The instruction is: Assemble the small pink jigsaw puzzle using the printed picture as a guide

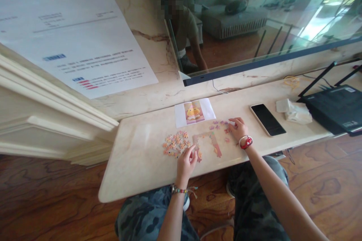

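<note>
A partly joined jigsaw puzzle (216, 147) lies on the marble shelf, its top and two sides forming a frame open toward me. My left hand (187, 162) rests beside its left edge, fingers loosely bent and apart, index fingertip by the border. Just left of that hand is a pile of loose puzzle pieces (175, 142), mostly orange and pink. My right hand (239, 128) reaches over a smaller scatter of purple and pink pieces (217, 124) at the puzzle's upper right. Its fingers are spread and touch or hover over pieces there; no held piece shows.
Behind the puzzle lies a paper with a yellow cartoon picture (194, 112). To the right are a phone (268, 119), a tissue pack (296, 113) and a black router (336, 105) with antennas. A dark glossy screen (254, 26) and a printed sheet (85, 37) are on the wall.
</note>
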`<state>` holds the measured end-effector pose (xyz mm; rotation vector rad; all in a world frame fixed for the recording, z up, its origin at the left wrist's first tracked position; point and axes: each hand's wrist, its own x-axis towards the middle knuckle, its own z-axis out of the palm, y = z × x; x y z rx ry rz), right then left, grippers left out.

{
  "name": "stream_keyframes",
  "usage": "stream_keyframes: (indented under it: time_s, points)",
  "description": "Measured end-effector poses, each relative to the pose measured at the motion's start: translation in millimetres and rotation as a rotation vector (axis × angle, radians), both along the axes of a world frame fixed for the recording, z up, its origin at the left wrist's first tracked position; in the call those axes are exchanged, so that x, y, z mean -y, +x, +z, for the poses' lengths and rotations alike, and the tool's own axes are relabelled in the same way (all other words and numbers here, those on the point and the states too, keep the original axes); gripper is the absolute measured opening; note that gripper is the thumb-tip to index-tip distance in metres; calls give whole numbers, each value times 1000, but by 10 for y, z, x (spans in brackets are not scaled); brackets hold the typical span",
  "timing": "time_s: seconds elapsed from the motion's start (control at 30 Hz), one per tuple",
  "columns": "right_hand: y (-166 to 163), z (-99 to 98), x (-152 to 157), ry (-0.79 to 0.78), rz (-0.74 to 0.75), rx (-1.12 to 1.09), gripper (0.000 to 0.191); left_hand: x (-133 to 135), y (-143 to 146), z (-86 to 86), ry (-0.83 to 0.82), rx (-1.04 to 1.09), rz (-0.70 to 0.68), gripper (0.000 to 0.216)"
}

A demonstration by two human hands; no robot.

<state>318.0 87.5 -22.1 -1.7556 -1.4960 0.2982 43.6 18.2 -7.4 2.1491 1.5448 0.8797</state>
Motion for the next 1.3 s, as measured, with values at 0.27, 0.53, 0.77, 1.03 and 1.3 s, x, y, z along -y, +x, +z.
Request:
stream_keyframes:
  time_s: [0.27, 0.53, 0.77, 1.03, 1.3]
  points:
    - [11, -100, -48, -30, -14, 69, 29, -17, -14, -44, 64, -36, 14, 29]
    - [1, -50, -52, -51, 6, 83, 31, -22, 0, -43, 84, -45, 32, 26]
    - [-85, -15, -94, -94, 22, 182, 28, -20, 3, -40, 101, -69, 62, 24]
    - [-55, -66, -74, 44, -23, -39, 33, -26, 11, -61, 78, -72, 79, 23]
    - [-61, -46, 18, 50, -5, -107, 30, -28, 23, -61, 66, -59, 84, 21]
